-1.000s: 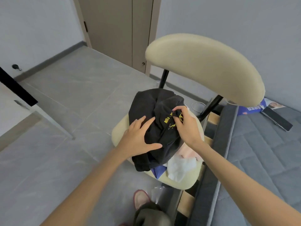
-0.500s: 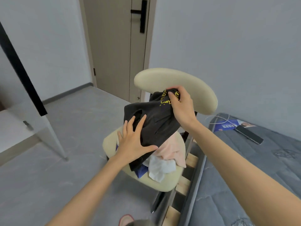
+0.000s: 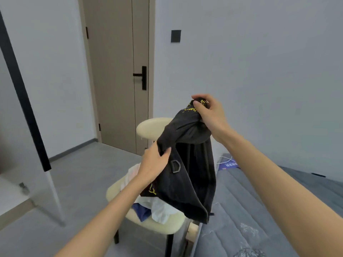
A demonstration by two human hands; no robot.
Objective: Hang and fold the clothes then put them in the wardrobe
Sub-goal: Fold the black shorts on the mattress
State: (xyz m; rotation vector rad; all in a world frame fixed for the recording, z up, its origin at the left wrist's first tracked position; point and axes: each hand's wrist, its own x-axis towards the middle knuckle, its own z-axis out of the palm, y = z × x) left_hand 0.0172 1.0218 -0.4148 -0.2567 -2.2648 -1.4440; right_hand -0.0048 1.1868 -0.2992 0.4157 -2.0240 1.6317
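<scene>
One cream chair (image 3: 167, 226) stands at 6 o'clock, and a black garment (image 3: 191, 179) hangs bunched over its seat, hem near the loose clothes pile (image 3: 159, 210). At the garment's 12 o'clock the right hand (image 3: 209, 117) clamps its top, and at 9 the left hand (image 3: 153, 165) pinches a fold. The low hem may snag the pile and drag pieces off.

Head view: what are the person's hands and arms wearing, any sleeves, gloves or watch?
The left hand and right hand are bare: no gloves, rings or watch visible. The left forearm and right forearm are uncovered down to the frame's edge, so no sleeve is in view.
</scene>
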